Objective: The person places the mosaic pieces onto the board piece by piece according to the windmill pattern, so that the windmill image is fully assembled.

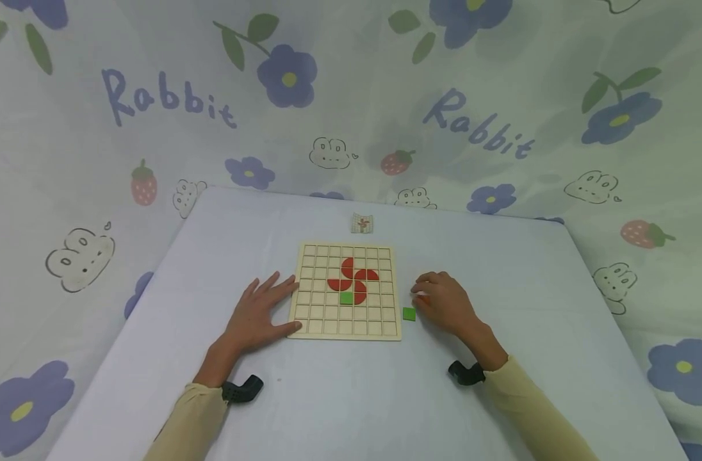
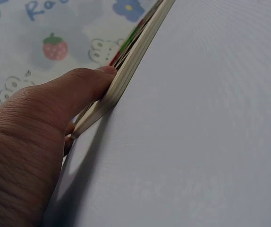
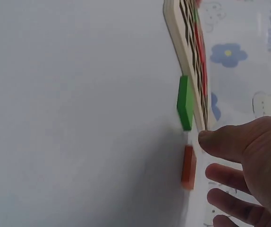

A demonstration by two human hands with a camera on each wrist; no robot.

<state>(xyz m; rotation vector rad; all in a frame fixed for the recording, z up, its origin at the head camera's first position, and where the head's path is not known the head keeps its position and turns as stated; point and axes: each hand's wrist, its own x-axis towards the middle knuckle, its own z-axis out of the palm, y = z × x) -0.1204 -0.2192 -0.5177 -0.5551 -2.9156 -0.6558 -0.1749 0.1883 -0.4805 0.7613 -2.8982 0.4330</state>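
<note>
A square wooden grid board (image 1: 322,326) lies on the table. My left hand (image 1: 259,318) rests at its left edge with fingers spread, the thumb (image 2: 108,70) on the near corner. Red rounded pieces (image 1: 359,293) form a pinwheel on the board, with a green square piece (image 1: 346,298) below its centre. Off the board's right edge lies another green square piece (image 1: 409,314). My right hand (image 1: 444,304) is over the table just right of it, fingers loosely bent and apart. An orange piece (image 3: 188,168) lies by that hand, partly hidden from the head view.
A small patterned card (image 1: 362,223) with a red pinwheel lies behind the board. White cloth covers the table (image 1: 351,397), and a printed curtain (image 1: 351,96) hangs behind its far edge. Each wrist carries a black strap device (image 1: 243,389).
</note>
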